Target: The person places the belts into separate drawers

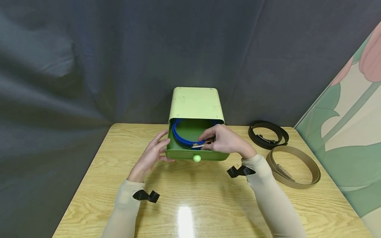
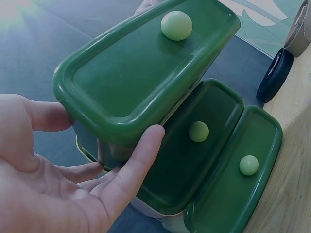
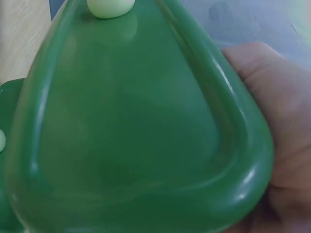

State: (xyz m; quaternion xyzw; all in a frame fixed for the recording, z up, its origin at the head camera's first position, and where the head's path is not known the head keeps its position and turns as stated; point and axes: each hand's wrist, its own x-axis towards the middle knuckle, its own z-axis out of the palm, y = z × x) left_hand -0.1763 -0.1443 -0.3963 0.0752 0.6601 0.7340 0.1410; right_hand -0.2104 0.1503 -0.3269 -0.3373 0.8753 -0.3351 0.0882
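A blue belt (image 1: 181,140) lies coiled in the pulled-out top drawer (image 1: 178,154) of a small pale-green cabinet (image 1: 196,103). My right hand (image 1: 227,140) reaches over the drawer's right side, its fingers and thumb pinching the belt at the metal buckle (image 1: 198,144). In the right wrist view, the green drawer front hides the fingertips and the belt. My left hand (image 1: 151,152) holds the drawer at its left front corner. Seen from the left wrist, its digits lie around that corner, one fingertip (image 2: 154,133) against the underside. A round light-green knob (image 2: 176,25) marks the drawer front.
Below the top drawer are two more green drawers (image 2: 182,170) (image 2: 243,194), both closed, with round knobs. On the table (image 1: 166,198) to the right lie a coiled black belt (image 1: 283,132) and a coiled tan belt (image 1: 315,170). A dark curtain (image 1: 143,59) hangs behind the cabinet.
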